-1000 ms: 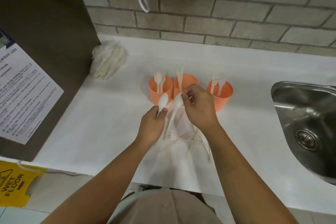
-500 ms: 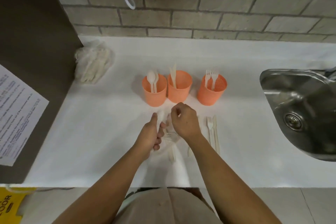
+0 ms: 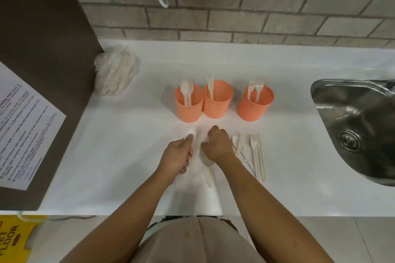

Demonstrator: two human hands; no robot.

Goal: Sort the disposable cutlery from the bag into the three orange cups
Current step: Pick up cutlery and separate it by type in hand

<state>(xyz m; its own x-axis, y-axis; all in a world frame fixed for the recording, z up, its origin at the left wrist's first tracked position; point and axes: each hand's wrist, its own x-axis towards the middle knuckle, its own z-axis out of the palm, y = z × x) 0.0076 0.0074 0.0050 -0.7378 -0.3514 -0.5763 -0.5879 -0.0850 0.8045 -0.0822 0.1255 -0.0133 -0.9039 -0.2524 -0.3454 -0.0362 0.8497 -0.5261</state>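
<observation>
Three orange cups stand in a row on the white counter: the left cup (image 3: 189,103) holds two spoons, the middle cup (image 3: 218,100) knives, the right cup (image 3: 255,103) two forks. My left hand (image 3: 177,156) is shut on a white spoon (image 3: 191,132) whose bowl sticks out past my thumb. My right hand (image 3: 218,145) is closed over a clear bag (image 3: 203,160) with cutlery in it, just right of my left hand. Loose forks, knives and a spoon (image 3: 254,153) lie on the counter to the right of my right hand.
A second clear bag of cutlery (image 3: 116,74) lies at the back left against a dark cabinet (image 3: 42,49). A steel sink (image 3: 359,130) is sunk into the counter at the right. A brick wall runs behind. A yellow wet-floor sign (image 3: 15,239) stands at the lower left.
Both hands have dropped from in front of the cups down to the counter. The spoon that my right hand held up is no longer raised; my left hand still holds its spoon.
</observation>
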